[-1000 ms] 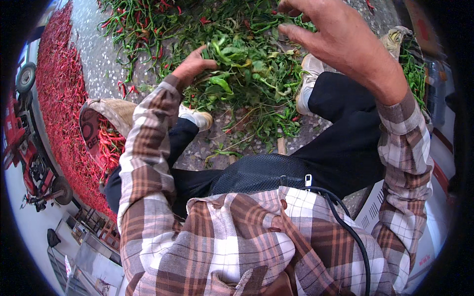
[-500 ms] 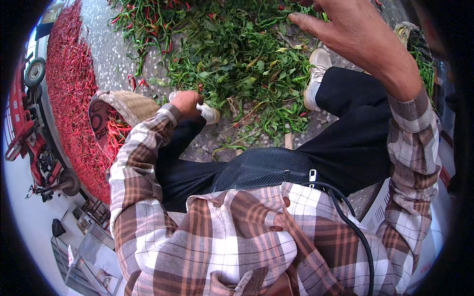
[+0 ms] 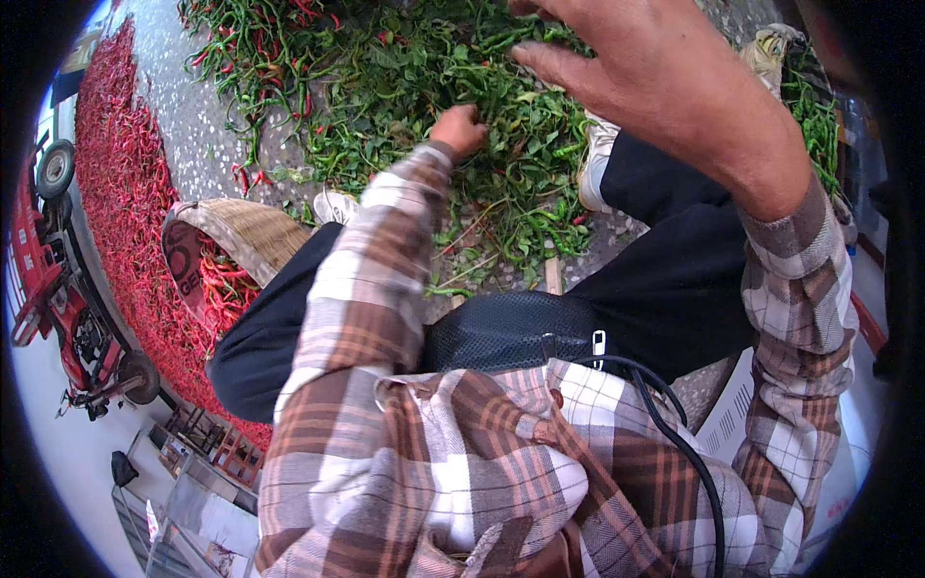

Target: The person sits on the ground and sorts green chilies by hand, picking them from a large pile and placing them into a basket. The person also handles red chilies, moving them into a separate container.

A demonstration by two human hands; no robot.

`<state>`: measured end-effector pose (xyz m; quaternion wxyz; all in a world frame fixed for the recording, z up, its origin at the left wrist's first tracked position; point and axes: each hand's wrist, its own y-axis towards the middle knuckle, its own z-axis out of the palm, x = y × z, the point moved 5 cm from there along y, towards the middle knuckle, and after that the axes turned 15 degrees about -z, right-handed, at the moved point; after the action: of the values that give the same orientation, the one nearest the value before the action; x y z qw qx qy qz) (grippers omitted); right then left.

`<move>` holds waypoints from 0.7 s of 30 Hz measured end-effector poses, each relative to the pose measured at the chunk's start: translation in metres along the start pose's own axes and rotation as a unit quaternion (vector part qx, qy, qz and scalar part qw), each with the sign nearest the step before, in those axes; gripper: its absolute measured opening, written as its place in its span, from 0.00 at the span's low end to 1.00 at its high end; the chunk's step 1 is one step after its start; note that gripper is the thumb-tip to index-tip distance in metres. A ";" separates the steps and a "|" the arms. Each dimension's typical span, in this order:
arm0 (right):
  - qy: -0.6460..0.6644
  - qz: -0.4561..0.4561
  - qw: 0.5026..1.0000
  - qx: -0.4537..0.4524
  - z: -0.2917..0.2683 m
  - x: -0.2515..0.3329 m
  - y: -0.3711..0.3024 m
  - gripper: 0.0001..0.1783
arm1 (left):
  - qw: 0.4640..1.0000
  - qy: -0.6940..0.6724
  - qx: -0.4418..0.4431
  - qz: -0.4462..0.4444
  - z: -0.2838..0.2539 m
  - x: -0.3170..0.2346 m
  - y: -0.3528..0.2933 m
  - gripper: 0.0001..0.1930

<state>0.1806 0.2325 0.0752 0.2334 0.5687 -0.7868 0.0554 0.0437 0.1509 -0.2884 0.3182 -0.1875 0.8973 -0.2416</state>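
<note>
Between my feet spreads a leafy heap of green chili peppers point(image 3: 385, 101), mixed with stems and a few red ones. My left hand point(image 3: 461, 132) is on the heap's middle, fingers curled in; whatever they may hold cannot be made out. Higher and closer to the camera, my right hand point(image 3: 646, 82) hovers over the heap's right side. Its thumb stands apart from the fingers, which the top edge partly cuts off, and nothing shows between them. A woven basket point(image 3: 255, 229) lies tipped beside my left leg, with red chili peppers point(image 3: 224, 289) inside.
A broad bed of red chilies point(image 3: 120, 183) covers the ground at left, with a red motor tricycle point(image 3: 58, 279) beyond it. At upper right a pale sack point(image 3: 771, 56) stands next to more green peppers point(image 3: 807, 125). A black cable point(image 3: 689, 438) runs down my shirt.
My left hand has moved from beside the basket, rightward and forward onto the leafy heap. My right hand stays raised, a little further left in the picture. My left knee has swung outward.
</note>
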 end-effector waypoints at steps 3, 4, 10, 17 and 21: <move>-0.027 -0.014 1.000 -0.006 -0.004 0.004 -0.003 0.11 | 0.930 -0.313 0.190 -0.037 -0.052 0.014 0.014 0.07; -0.030 -0.024 0.999 -0.004 -0.004 0.006 -0.004 0.10 | 0.919 -0.332 0.199 -0.066 -0.072 0.021 0.017 0.08; 0.025 -0.011 1.000 0.003 0.001 0.013 0.001 0.10 | 0.998 0.039 0.026 0.033 -0.048 0.017 0.015 0.14; 0.025 0.012 0.998 0.054 0.003 0.009 0.002 0.09 | 0.979 0.173 0.090 -0.057 0.046 0.004 -0.013 0.21; -0.016 -0.014 0.999 0.024 0.005 0.007 -0.005 0.06 | 0.938 -0.199 0.276 -0.071 -0.012 0.012 -0.016 0.26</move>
<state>0.1816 0.2229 0.0734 0.2078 0.5862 -0.7805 0.0622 0.0301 0.1358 -0.2778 0.5116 -0.2005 0.6980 -0.4592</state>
